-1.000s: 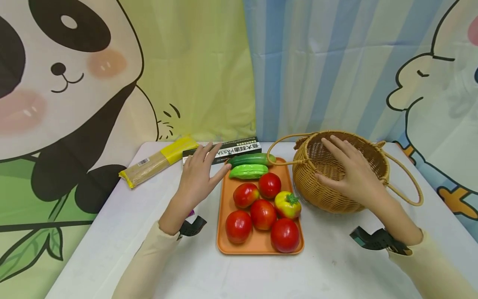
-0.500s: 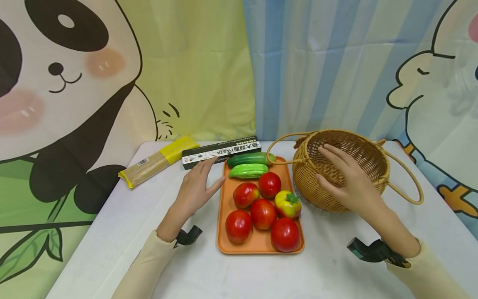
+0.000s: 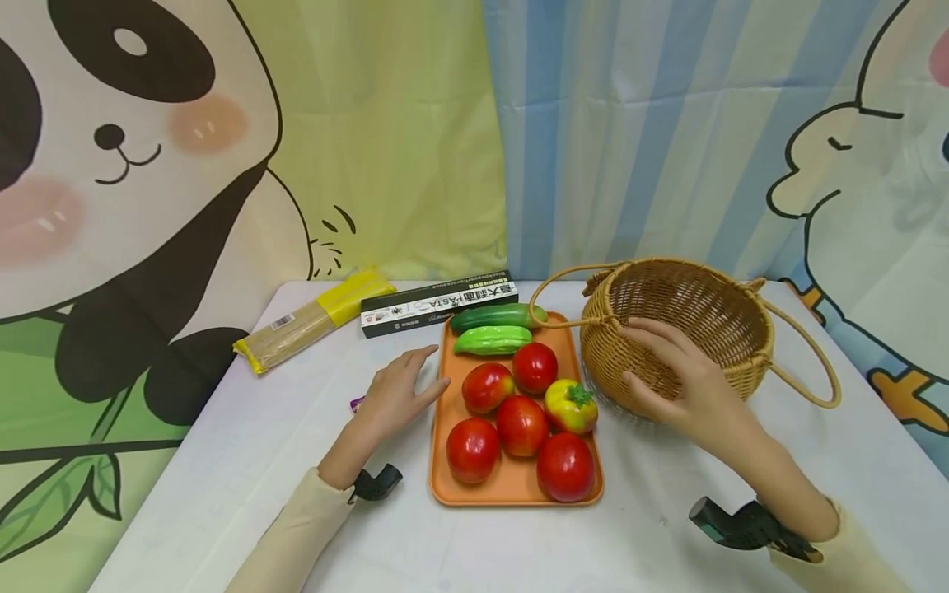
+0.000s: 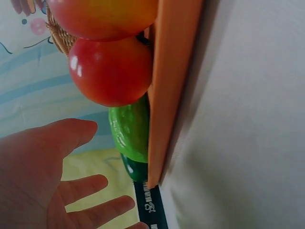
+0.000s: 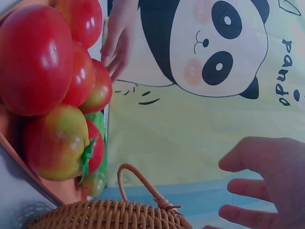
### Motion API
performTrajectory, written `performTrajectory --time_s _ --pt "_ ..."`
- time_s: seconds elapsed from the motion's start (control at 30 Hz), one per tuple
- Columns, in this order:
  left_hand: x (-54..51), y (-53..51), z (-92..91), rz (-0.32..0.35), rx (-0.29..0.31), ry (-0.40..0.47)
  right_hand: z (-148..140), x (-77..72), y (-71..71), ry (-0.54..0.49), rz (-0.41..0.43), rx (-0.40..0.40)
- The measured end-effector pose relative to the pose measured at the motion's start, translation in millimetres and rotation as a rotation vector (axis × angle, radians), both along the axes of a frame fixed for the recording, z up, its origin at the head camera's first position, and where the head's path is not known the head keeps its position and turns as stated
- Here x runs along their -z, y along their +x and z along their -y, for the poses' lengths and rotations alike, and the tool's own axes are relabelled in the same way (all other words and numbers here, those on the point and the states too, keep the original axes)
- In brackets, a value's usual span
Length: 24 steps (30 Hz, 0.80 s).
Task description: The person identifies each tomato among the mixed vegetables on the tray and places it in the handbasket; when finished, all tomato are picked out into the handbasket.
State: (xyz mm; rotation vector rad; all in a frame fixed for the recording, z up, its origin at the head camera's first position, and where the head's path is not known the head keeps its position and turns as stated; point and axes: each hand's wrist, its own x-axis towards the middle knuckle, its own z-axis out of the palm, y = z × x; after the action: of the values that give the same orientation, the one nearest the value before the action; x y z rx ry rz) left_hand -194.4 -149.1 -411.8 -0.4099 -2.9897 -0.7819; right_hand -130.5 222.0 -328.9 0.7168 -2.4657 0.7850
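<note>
An orange tray (image 3: 482, 494) lies mid-table, bearing several red tomatoes (image 3: 522, 425), a yellow-and-red bell pepper (image 3: 571, 405), a light green bumpy cucumber-like vegetable (image 3: 493, 339) and a dark green cucumber (image 3: 498, 315). Just off the tray's left edge hovers my left hand (image 3: 396, 397), fingers spread and holding nothing; the left wrist view shows its thumb and fingers (image 4: 78, 188) apart from the vegetables. My right hand (image 3: 685, 379) is held before the wicker basket (image 3: 630, 371), its fingers relaxed and parted. Whether it touches the basket cannot be told from the head view.
Behind the tray lies a black-and-white pasta box (image 3: 437, 303). To its left is a yellow-ended pack of noodles (image 3: 315, 321). A small purple item (image 3: 357, 404) is mostly hidden by the left hand. One basket handle (image 3: 552, 323) reaches over the tray's back corner.
Both hands have come down and nearer the front of the table, the left from beside the pasta box, the right from over the basket's mouth. The tray and its contents stay put.
</note>
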Motion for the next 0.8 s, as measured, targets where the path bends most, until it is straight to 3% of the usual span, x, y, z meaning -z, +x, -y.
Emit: performTrajectory --time_s 0.17,0.37,0.8 --pt "5.9 -0.4 0.7 0.06 0.0 0.006 2.0 0.7 3.1 -0.038 -0.042 -0.03" --pt "7.5 -0.9 2.0 0.083 0.007 0.001 3.0 1.3 4.3 -0.077 -0.086 -0.087" --pt "15.2 -4.4 6.2 0.092 0.069 0.044 13.2 22.6 9.0 -0.098 -0.002 -0.2"
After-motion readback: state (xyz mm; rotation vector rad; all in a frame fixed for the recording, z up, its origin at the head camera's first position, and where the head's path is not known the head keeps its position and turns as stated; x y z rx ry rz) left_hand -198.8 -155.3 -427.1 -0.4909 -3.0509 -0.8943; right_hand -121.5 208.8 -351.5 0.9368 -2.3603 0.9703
